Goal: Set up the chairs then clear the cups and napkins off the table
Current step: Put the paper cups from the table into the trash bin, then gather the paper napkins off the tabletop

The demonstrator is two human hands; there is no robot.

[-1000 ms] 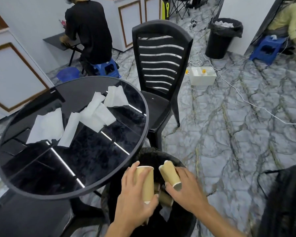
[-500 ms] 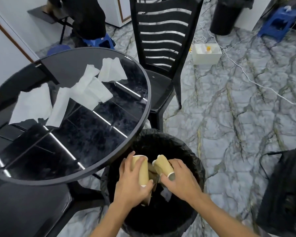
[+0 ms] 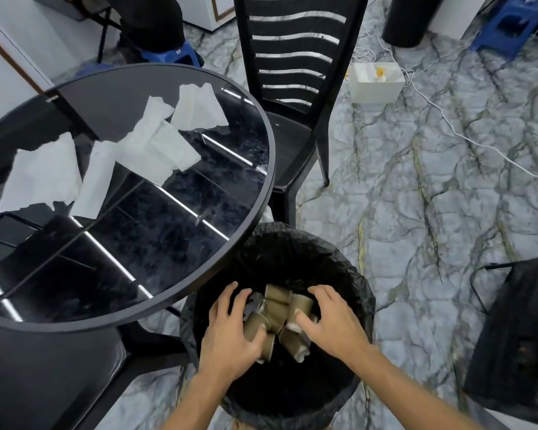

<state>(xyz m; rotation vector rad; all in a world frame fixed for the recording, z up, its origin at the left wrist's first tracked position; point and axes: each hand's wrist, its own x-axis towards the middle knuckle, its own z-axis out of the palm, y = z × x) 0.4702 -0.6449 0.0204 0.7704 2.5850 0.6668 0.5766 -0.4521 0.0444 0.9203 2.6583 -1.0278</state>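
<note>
Both my hands reach into a black-lined trash bin standing beside the table. Several brown paper cups lie tumbled inside it, between my hands. My left hand has its fingers spread, the thumb against one cup. The fingers of my right hand are loosely open over the cups and grip nothing. Several white napkins lie scattered on the round black glass table. A black slatted chair stands tucked at the table's far side.
A second black chair seat sits under the table at lower left. A black mesh object stands on the right. On the marble floor are a white box, loose cables, another bin and blue stools. A person sits beyond the table.
My hands have gone down into the bin and let go of the two cups they were gripping; the cups now lie with the others. The view has tilted downward.
</note>
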